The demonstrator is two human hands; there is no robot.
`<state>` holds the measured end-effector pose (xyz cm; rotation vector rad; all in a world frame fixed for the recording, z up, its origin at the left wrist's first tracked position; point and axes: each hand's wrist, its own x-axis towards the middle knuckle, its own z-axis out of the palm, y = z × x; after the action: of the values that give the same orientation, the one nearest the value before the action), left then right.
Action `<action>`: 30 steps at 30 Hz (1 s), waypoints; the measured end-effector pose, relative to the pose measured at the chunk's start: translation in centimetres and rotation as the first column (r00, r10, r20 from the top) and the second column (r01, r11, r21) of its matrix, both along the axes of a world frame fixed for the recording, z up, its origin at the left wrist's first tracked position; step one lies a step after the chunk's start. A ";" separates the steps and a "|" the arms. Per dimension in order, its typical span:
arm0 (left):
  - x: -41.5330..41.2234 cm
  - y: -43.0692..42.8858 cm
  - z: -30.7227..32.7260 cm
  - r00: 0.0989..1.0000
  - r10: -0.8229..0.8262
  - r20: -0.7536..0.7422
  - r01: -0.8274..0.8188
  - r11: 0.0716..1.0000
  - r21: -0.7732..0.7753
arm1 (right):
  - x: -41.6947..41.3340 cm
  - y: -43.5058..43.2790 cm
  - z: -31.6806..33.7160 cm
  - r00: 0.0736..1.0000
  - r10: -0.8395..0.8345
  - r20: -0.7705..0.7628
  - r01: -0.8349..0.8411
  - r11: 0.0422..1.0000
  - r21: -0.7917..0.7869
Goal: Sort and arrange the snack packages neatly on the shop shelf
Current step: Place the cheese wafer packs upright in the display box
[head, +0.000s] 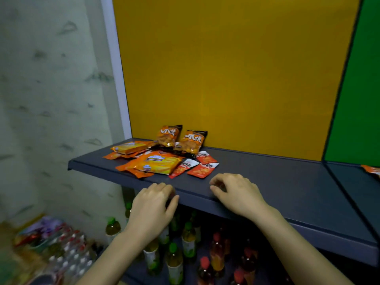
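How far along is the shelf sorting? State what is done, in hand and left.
Done: two orange-black bags stand side by side against the yellow panel. In hand: nothing; left hand and right hand rest empty at the shelf edge. Left: yellow-orange packets lie heaped, red sachets scattered beside them, one stray packet far right.

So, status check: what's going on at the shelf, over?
Left hand, right hand empty at shelf edge. Snack packages jumbled, unsorted. Nothing blocking.
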<state>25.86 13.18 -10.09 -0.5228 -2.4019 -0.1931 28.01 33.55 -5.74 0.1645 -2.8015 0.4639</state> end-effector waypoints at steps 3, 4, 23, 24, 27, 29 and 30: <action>-1.2 -2.6 0.1 0.999 -0.036 0.035 0.034 0.998 0.046 | -1.5 -2.7 0.1 0.999 -0.024 0.036 0.025 1.000 -0.009; -1.6 -3.4 0.2 0.998 -0.045 0.033 0.043 0.998 0.054 | -2.0 -3.4 0.1 0.999 -0.028 0.036 0.029 1.000 -0.011; -19.3 -14.8 2.9 1.000 0.001 0.006 -0.001 0.989 0.145 | -18.7 -10.1 2.7 0.917 0.134 0.376 -0.166 0.985 0.054; -20.3 -15.3 2.9 1.000 0.006 0.018 -0.009 0.987 0.159 | -19.1 -10.0 2.7 0.892 0.135 0.432 -0.182 0.981 0.069; -23.2 -16.7 2.6 0.998 0.051 0.045 -0.059 0.978 0.199 | -20.0 -9.9 2.5 0.856 0.129 0.500 -0.210 0.971 0.110; -25.0 -17.4 2.6 0.993 0.079 0.091 -0.101 0.959 0.265 | -20.3 -10.1 2.5 0.861 0.121 0.494 -0.204 0.972 0.119; -25.8 -17.7 2.6 0.989 0.091 0.113 -0.121 0.948 0.294 | -20.4 -10.2 2.5 0.863 0.114 0.491 -0.198 0.973 0.121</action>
<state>0.06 -4.49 -7.46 -0.2471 -2.4275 -0.5383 7.62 23.39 -3.24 0.3620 -3.3406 0.3389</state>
